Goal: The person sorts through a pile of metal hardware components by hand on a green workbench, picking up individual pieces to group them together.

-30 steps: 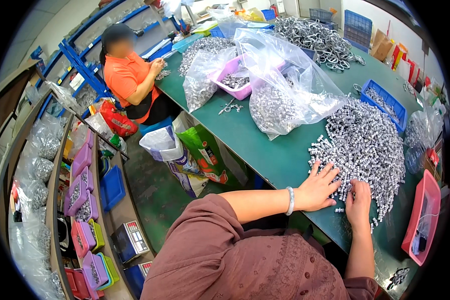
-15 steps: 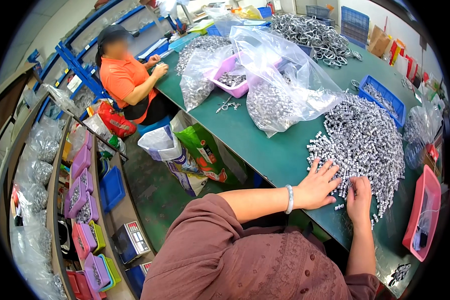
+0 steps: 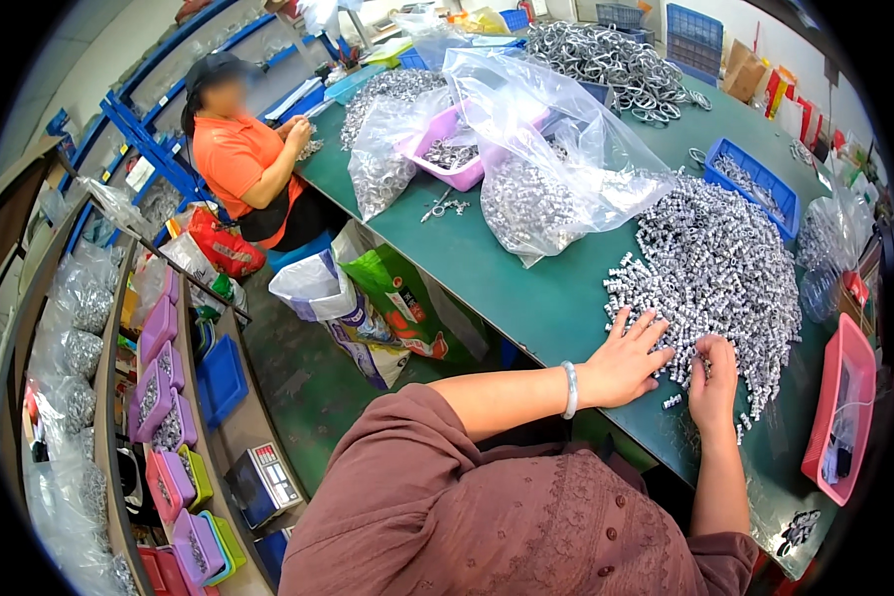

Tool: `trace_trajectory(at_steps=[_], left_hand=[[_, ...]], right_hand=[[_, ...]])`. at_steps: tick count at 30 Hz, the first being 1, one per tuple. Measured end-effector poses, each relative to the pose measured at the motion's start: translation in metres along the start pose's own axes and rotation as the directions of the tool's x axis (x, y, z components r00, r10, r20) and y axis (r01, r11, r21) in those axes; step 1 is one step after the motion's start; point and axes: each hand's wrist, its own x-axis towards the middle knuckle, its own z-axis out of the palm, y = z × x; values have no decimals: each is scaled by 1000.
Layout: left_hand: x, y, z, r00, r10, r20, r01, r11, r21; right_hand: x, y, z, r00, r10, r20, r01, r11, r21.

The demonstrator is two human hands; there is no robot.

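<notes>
A heap of small ribbed silvery metal pieces is piled on the green table. My left hand lies with fingers spread at the heap's near left edge, its fingertips touching the pieces. Beside it, my right hand is at the near edge, its fingers curled in toward the thumb. Whatever those fingers hold, if anything, is too small and hidden to make out. One loose metal piece rests on the table between my hands. Beyond the heap, a clear plastic bag holds more similar pieces.
A pink tray is at the right, and a blue basket of metal parts stands behind the heap. Farther back are a lilac tray and piled metal rings. A co-worker in orange sits at the table's far left.
The whole view has shifted slightly. My right fingers have moved a little, with a gap now showing beside the thumb. My left hand stays spread by the heap. The co-worker's hands have moved closer together.
</notes>
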Motion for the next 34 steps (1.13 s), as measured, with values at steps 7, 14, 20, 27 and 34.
trace_trajectory(at_steps=[7,14,20,27,34], left_hand=[[4,5,-5,997,29,-67,-33,997,-63],[10,-1,-10,954,-111,-280,7,938,-346],[16,13,-1,976,-144,-164,47,872,-487],[14,10,6,926,-375,-45,146,465,-873],[15,10,8,927,-374,-32,111,356,-928]], right_hand=[[-4,3,-2,1000,2,-7,-1,997,76],[-1,4,11,999,39,10,-39,913,405],[-11,5,-5,989,139,54,-149,886,440],[-8,-2,1,1000,-6,18,-1,931,364],[-9,3,0,982,128,140,-183,831,525]])
